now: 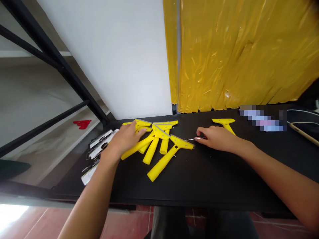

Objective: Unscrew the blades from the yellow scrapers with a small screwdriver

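Several yellow scrapers (159, 164) with wide blade heads lie in an overlapping cluster on the black table (199, 186). My left hand (127, 137) rests over the cluster's left side, fingers apart, touching a yellow scraper; whether it grips one is hidden. To the right of the cluster, my right hand (214, 137) is closed on a thin metal screwdriver (193, 139), its shaft pointing left to the head of the nearest scraper. Another yellow scraper (225, 123) lies alone behind my right hand, its handle end hidden.
White and black packages (102, 146) lie at the table's left. A blurred-out object (264, 121) and a phone (306, 131) with a white cable are at the right. Yellow plastic sheeting (224, 56) and a white panel (119, 56) stand behind; black metal bars (57, 63) rise left.
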`<state>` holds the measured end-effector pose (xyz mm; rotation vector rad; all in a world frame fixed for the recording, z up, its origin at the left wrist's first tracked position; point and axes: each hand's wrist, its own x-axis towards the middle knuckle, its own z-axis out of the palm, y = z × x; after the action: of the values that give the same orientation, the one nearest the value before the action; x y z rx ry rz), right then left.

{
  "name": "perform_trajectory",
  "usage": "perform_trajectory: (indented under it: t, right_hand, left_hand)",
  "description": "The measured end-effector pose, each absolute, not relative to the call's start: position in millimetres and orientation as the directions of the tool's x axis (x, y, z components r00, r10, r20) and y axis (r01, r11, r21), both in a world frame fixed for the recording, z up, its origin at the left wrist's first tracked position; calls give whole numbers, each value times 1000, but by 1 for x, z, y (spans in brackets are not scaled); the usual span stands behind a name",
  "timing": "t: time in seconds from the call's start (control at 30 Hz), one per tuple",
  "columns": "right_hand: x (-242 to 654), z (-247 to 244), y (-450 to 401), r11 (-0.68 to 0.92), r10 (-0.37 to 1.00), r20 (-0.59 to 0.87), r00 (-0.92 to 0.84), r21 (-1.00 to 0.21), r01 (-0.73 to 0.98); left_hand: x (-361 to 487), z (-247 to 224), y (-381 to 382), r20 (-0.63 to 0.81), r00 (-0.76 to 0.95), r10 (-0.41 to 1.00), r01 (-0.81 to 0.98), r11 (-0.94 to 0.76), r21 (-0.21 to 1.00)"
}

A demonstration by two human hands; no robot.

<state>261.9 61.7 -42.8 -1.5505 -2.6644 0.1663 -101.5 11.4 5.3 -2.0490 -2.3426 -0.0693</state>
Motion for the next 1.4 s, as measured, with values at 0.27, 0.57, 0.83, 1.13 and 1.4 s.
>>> perform_trajectory:
  t: [0.27,0.57,0.83,1.13,1.4]
  right_hand:
    - [262,-42,62,490,868,-13,-496,-132,861]
    - [263,-43,62,483,871,-21,-491,-140,864]
    - [264,-47,63,487,870,-12,-493,-138,862]
    - [265,-48,64,486,871,-6,-492,-147,862]
    - [265,-48,64,481,872,-20,-490,-153,863]
  left_hand:
    - [-172,-9,39,73,-131,989,980,118,161]
    - [-180,-11,37,107,-228,968,912,174,371]
    - [-169,-18,36,100,-245,964,963,231,139]
    - [-166,-22,34,56,-226,972,964,215,159]
    - [-164,-10,28,41,-314,949,879,274,391]
